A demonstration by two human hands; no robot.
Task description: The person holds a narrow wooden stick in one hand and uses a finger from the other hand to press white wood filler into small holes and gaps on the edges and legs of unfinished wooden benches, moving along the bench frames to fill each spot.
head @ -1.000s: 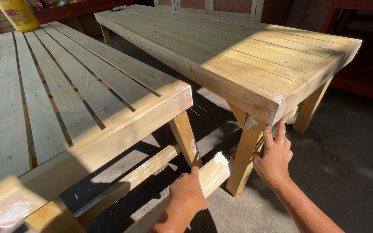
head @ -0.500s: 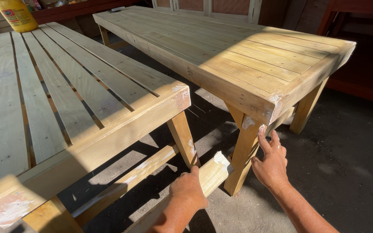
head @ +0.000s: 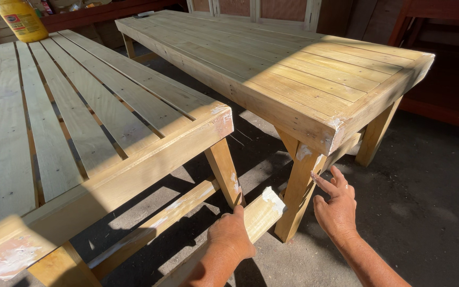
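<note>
Leftmost, the slatted table (head: 81,122) already carried pale filler at its near corner (head: 3,258) and at the corner above its leg (head: 221,119), and a yellow bottle (head: 22,18) stood at its far end. My left hand (head: 232,236) lay closed over the top of the low bench board (head: 251,218), whose end was also daubed white, so I judged those spots finished. To the right, my right hand (head: 338,204) was open, fingers spread, its fingertips (head: 317,180) at the leg (head: 301,191) of the solid-top table (head: 288,69), just below a white patch; that corner looked patched too, while the far legs looked bare, though I could not tell for certain. Between the two tables ran a narrow shaded gap, and the bench end sat near the leg, leaving little room there. Rightward, the dark floor (head: 426,212) gave open room.
</note>
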